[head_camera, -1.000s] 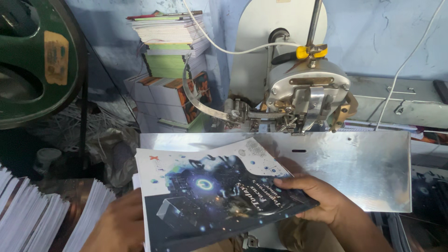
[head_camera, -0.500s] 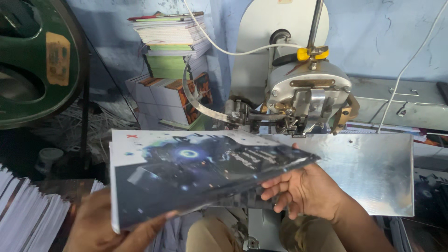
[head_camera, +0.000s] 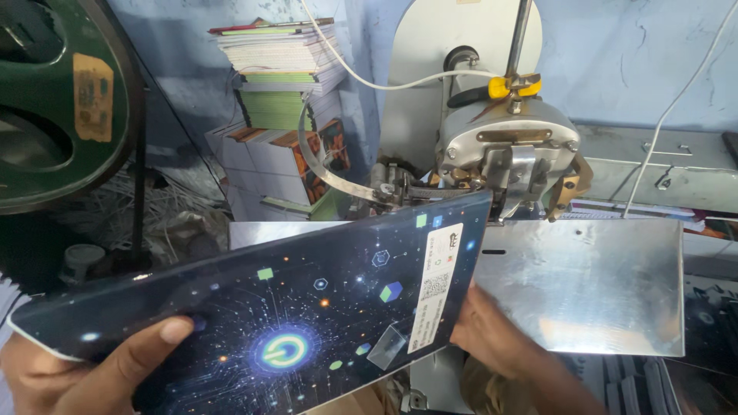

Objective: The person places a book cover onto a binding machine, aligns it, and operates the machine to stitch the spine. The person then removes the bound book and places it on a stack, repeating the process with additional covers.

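Observation:
A thin book with a dark blue, star-patterned cover [head_camera: 307, 307] is held flat and tilted in front of me, a white label strip near its right edge. My left hand [head_camera: 84, 369] grips its lower left corner, thumb on top. My right hand [head_camera: 492, 334] holds the right edge from underneath, mostly hidden by the cover. The book's far right corner reaches up toward the grey metal stitching head [head_camera: 507, 154] of the machine. The shiny steel work plate [head_camera: 607, 284] lies just right of my right hand.
Stacks of books [head_camera: 280, 84] stand against the blue wall behind the machine. A large dark green wheel [head_camera: 54, 100] fills the upper left. A white cable [head_camera: 369, 77] runs to the machine head. Grey metal boxes [head_camera: 653, 169] sit at the right.
The book has been flipped over and swung up and left; its other cover, with a white label, now faces me. Both hands have shifted along its edges.

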